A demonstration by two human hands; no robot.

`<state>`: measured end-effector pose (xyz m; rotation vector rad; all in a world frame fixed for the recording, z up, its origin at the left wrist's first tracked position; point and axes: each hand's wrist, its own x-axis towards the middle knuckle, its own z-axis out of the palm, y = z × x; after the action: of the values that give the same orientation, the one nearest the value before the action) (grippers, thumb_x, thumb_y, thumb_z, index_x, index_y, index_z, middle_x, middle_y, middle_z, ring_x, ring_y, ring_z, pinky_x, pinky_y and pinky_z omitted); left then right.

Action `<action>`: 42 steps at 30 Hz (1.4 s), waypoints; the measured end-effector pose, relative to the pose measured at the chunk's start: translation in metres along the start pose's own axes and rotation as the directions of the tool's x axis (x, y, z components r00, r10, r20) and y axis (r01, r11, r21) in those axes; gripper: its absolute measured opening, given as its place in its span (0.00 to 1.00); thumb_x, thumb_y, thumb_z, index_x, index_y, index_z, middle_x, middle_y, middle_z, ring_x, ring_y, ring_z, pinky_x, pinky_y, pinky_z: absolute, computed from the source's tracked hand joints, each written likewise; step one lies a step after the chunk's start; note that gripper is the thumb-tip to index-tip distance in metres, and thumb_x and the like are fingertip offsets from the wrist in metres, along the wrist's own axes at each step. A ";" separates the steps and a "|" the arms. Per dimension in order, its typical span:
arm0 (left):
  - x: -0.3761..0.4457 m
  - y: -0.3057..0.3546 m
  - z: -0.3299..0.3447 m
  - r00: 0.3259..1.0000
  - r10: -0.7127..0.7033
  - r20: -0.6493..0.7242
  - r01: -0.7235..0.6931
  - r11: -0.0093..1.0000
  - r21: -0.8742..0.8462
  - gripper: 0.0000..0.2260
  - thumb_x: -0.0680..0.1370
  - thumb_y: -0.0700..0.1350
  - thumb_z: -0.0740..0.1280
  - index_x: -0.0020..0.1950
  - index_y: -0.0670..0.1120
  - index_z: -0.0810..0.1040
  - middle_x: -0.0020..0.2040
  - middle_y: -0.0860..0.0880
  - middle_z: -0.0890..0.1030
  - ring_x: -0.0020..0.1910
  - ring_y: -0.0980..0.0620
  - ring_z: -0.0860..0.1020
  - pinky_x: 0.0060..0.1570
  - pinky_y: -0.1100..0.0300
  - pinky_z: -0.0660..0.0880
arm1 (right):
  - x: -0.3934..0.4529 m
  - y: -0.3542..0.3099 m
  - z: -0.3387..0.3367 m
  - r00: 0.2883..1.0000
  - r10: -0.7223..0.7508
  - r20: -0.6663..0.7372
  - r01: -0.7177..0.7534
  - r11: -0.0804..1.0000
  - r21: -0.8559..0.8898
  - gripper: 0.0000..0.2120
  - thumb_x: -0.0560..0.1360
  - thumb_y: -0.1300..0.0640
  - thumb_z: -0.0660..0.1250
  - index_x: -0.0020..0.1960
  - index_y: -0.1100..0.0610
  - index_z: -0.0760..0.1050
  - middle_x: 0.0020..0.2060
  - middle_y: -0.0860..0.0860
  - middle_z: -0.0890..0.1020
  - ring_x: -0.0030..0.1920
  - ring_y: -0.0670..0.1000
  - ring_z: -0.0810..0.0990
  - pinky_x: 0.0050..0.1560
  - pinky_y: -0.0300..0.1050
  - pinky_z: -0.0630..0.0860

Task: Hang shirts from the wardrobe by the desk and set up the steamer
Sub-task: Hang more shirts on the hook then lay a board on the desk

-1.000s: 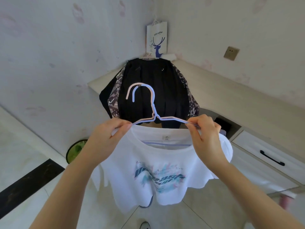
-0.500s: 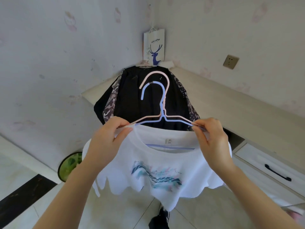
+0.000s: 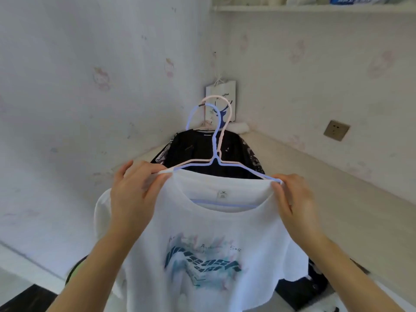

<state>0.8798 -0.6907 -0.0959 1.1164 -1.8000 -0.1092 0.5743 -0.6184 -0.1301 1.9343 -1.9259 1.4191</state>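
- The left hand (image 3: 135,194) pinches the left shoulder of a white T-shirt (image 3: 202,248), thumb and fingertips closed on the cloth and the hanger end.
- The right hand (image 3: 295,203) grips the right shoulder the same way, fingers curled round the collar edge.
- The shirt hangs between both hands, held up in the air, on a blue hanger (image 3: 213,140) with a pink hanger (image 3: 227,111) right against it.
- Behind it, dark shirts (image 3: 198,147) hang at the desk (image 3: 337,176) corner.
- Farther back, a paper bag (image 3: 225,93) hangs on the wall, with a wall socket (image 3: 336,130) to its right.
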 end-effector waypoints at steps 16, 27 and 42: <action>0.136 -0.052 0.085 1.000 -0.005 -0.019 0.006 0.998 0.062 0.06 0.77 0.49 0.64 0.47 0.50 0.80 0.40 0.60 0.76 0.43 0.52 0.75 0.53 0.55 0.67 | 0.152 0.053 0.075 0.995 -0.055 -0.080 0.044 0.990 -0.135 0.11 0.80 0.50 0.54 0.48 0.52 0.73 0.42 0.43 0.73 0.43 0.49 0.73 0.48 0.46 0.61; 0.285 -0.130 0.145 0.996 0.065 -0.057 -0.063 0.998 0.031 0.09 0.78 0.49 0.62 0.49 0.47 0.81 0.42 0.55 0.78 0.41 0.48 0.77 0.47 0.60 0.64 | 0.303 0.061 0.146 0.969 -0.100 -0.227 0.040 0.966 -0.255 0.13 0.80 0.51 0.54 0.49 0.55 0.76 0.43 0.49 0.76 0.43 0.55 0.75 0.51 0.53 0.61; 0.414 -0.215 0.238 0.999 0.024 0.037 -0.022 0.999 -0.045 0.08 0.79 0.49 0.64 0.52 0.49 0.81 0.47 0.51 0.81 0.47 0.48 0.77 0.49 0.54 0.71 | 0.423 0.110 0.221 0.976 -0.052 -0.213 -0.011 0.958 -0.286 0.09 0.79 0.54 0.58 0.53 0.55 0.75 0.47 0.50 0.79 0.49 0.53 0.74 0.48 0.45 0.61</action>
<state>0.7930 -1.2053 -0.0476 1.0681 -1.8351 -0.1567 0.5156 -1.0986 -0.0529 1.5941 -1.8813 1.2095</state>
